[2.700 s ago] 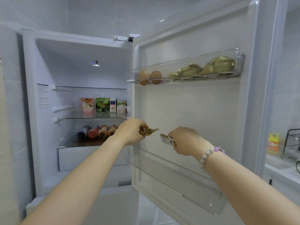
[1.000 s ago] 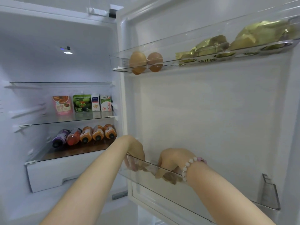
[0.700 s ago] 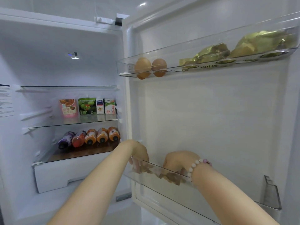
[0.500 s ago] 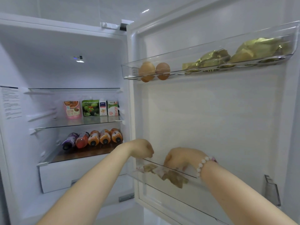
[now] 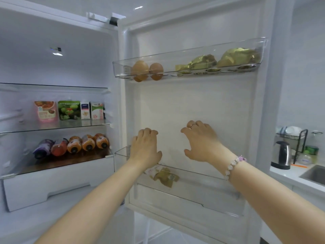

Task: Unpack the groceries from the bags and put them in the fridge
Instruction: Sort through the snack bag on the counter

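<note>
The fridge stands open, its door (image 5: 193,106) swung to the right. Small gold and pale snack packets (image 5: 164,176) lie in the clear lower door bin (image 5: 202,175). My left hand (image 5: 146,147) hovers above the bin's left end, empty, fingers loosely curled. My right hand (image 5: 200,141), with a bead bracelet on the wrist, is raised in front of the door panel, fingers apart and holding nothing. The upper door tray (image 5: 193,69) holds two brown eggs (image 5: 147,70) and gold foil packets (image 5: 219,60).
Inside the fridge, cartons and pouches (image 5: 68,110) stand on a glass shelf, and several drink bottles (image 5: 72,145) lie above a white drawer (image 5: 58,182). To the right, a counter carries a kettle (image 5: 281,154), a dish rack (image 5: 297,138) and a sink (image 5: 314,174).
Both hands held small packets, lowered them into the lower door bin and let go. They have since lifted out of the bin, empty.
</note>
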Demonstrator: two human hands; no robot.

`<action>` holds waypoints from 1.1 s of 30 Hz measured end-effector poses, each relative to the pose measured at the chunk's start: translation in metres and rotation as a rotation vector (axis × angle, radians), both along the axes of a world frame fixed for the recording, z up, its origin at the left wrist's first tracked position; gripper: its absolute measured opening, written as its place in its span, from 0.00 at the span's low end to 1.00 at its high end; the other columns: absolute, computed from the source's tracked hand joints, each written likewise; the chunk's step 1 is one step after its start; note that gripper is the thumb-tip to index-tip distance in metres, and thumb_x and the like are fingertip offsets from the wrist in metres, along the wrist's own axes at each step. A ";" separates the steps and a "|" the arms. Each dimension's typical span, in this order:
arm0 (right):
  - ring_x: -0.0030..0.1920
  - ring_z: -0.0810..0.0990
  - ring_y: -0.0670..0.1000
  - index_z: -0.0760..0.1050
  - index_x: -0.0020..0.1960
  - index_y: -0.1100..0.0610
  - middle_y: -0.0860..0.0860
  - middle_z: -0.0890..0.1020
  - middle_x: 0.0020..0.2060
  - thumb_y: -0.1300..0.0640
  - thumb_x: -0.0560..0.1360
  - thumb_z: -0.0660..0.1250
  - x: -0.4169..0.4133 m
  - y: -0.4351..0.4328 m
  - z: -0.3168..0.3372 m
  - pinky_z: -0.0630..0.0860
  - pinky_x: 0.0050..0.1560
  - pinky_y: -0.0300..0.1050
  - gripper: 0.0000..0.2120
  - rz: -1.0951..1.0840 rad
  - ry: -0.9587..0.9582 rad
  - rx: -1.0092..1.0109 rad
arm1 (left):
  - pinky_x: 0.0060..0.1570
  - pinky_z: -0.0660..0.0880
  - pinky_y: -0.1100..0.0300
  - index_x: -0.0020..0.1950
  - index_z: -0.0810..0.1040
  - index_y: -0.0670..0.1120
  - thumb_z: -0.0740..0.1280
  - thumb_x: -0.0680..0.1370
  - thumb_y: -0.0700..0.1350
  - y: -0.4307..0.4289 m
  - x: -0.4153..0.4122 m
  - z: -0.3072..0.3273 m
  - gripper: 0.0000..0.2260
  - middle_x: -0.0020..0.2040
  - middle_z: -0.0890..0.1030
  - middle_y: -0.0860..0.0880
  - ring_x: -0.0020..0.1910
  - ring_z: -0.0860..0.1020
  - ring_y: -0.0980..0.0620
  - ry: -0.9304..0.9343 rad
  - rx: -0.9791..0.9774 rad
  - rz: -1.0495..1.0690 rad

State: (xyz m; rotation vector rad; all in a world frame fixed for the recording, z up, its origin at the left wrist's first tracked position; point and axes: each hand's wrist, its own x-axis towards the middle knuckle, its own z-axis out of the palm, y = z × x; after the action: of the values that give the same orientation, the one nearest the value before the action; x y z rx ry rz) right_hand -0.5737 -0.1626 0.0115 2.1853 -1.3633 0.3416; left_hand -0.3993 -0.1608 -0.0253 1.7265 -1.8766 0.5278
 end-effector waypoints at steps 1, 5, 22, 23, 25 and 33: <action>0.67 0.64 0.55 0.62 0.71 0.54 0.54 0.64 0.69 0.46 0.74 0.64 -0.006 0.005 0.000 0.62 0.64 0.47 0.29 -0.019 -0.015 -0.018 | 0.62 0.61 0.57 0.73 0.59 0.46 0.63 0.76 0.51 0.000 -0.007 0.001 0.28 0.69 0.63 0.48 0.69 0.61 0.48 -0.019 -0.011 -0.020; 0.65 0.67 0.53 0.64 0.69 0.54 0.52 0.69 0.65 0.46 0.73 0.64 -0.023 0.028 0.001 0.65 0.60 0.47 0.28 -0.094 -0.062 -0.100 | 0.66 0.58 0.56 0.73 0.58 0.46 0.64 0.76 0.52 0.002 -0.042 0.005 0.29 0.71 0.62 0.48 0.72 0.57 0.48 -0.015 -0.085 -0.121; 0.65 0.66 0.54 0.69 0.66 0.54 0.52 0.71 0.63 0.49 0.71 0.67 -0.204 0.121 0.007 0.63 0.61 0.48 0.25 -0.695 -0.151 -0.223 | 0.39 0.71 0.58 0.52 0.74 0.45 0.72 0.62 0.50 0.033 -0.230 0.023 0.21 0.47 0.77 0.46 0.48 0.67 0.49 0.047 -0.565 -0.834; 0.65 0.66 0.54 0.69 0.66 0.54 0.52 0.71 0.62 0.49 0.71 0.67 -0.219 0.128 0.004 0.64 0.61 0.49 0.25 -0.745 -0.149 -0.204 | 0.39 0.72 0.57 0.51 0.75 0.45 0.74 0.61 0.50 0.036 -0.247 0.023 0.22 0.47 0.78 0.46 0.49 0.68 0.49 0.031 -0.537 -0.862; 0.64 0.67 0.54 0.68 0.66 0.53 0.52 0.71 0.62 0.49 0.71 0.67 -0.248 0.144 -0.003 0.64 0.61 0.48 0.25 -0.823 -0.139 -0.167 | 0.39 0.73 0.56 0.51 0.77 0.44 0.77 0.58 0.48 0.042 -0.280 0.020 0.23 0.47 0.79 0.45 0.49 0.72 0.46 0.010 -0.462 -0.903; 0.63 0.68 0.53 0.69 0.61 0.54 0.52 0.72 0.59 0.50 0.72 0.65 -0.374 0.244 -0.022 0.66 0.58 0.47 0.19 -1.127 -0.105 -0.138 | 0.61 0.62 0.53 0.67 0.68 0.45 0.66 0.74 0.49 0.097 -0.434 0.006 0.23 0.65 0.69 0.47 0.66 0.64 0.45 0.006 -0.284 -1.085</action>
State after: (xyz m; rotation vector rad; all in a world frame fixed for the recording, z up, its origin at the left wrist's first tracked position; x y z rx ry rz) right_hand -0.9474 0.0809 -0.0101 1.0206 -2.2661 0.0973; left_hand -0.8334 -0.0636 -0.0197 0.3730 -2.2379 0.3036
